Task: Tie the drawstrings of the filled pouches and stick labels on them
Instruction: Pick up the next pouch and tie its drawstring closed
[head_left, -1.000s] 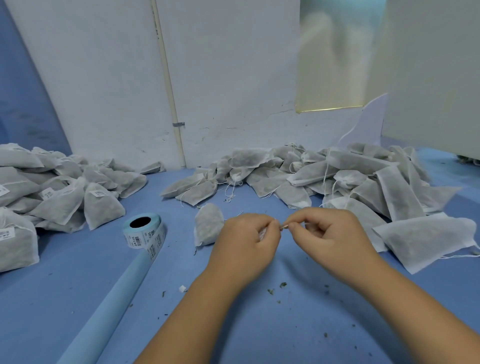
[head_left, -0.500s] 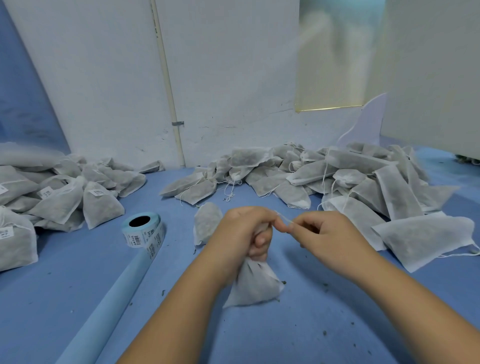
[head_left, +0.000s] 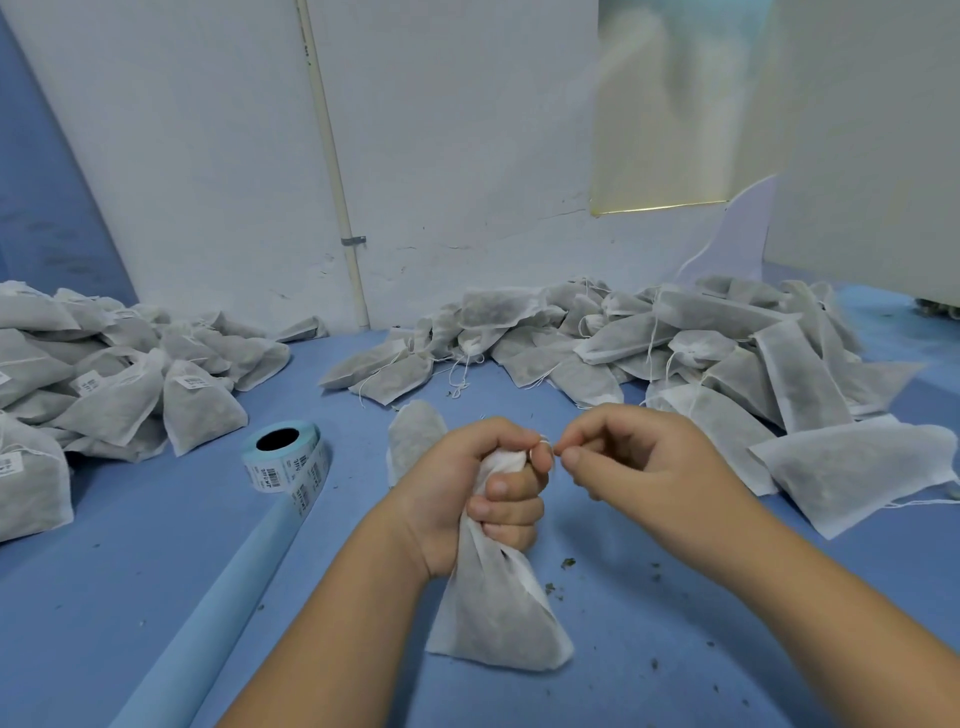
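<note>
A filled white pouch hangs from my left hand, whose fingers are curled round its gathered neck. Its bottom rests on the blue table. My right hand pinches the thin white drawstring right beside my left index finger. A roll of barcode labels stands to the left of my hands, with a strip of labels hanging off it. One more filled pouch lies just behind my left hand.
A heap of unlabelled pouches with loose strings fills the back right. A pile of labelled pouches lies at the left. A blue rolled sheet runs from the label roll toward the near edge. Crumbs of dried herb dot the table.
My left hand has shifted from pinching the string to gripping the pouch's neck, and the pouch has come into view hanging below it. My right hand keeps hold of the drawstring close by.
</note>
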